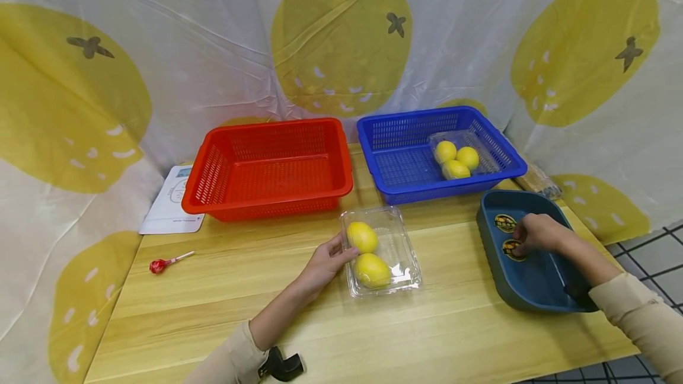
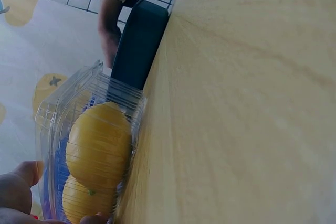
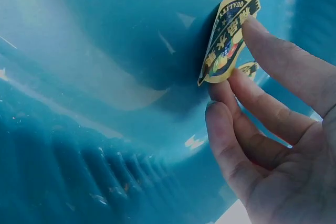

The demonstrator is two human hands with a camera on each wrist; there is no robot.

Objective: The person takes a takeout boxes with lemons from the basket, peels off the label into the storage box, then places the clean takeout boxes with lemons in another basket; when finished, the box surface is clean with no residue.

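Note:
My left hand (image 1: 325, 262) grips the left side of a clear plastic clamshell box (image 1: 396, 248), its thumb on top. Two lemons (image 1: 372, 271) lie inside, along the box's left half. The box looks closed and rests on the table; the left wrist view has it edge-on. Over at the right, my right hand (image 1: 541, 233) reaches into a dark teal basin (image 1: 493, 262). Thumb and fingers pinch a black-and-gold oval sticker (image 3: 228, 40), tilted up from the basin floor. Another such sticker (image 1: 504, 223) lies in the basin just beyond it.
At the back stand a red basket (image 1: 267, 203) and a blue basket (image 1: 397, 194), which holds a clear box of three lemons (image 1: 456, 159). A lollipop (image 1: 160, 265) and a white sheet (image 1: 171, 203) lie at left. Behind the blue basket's right corner is a brownish packet (image 1: 536, 181).

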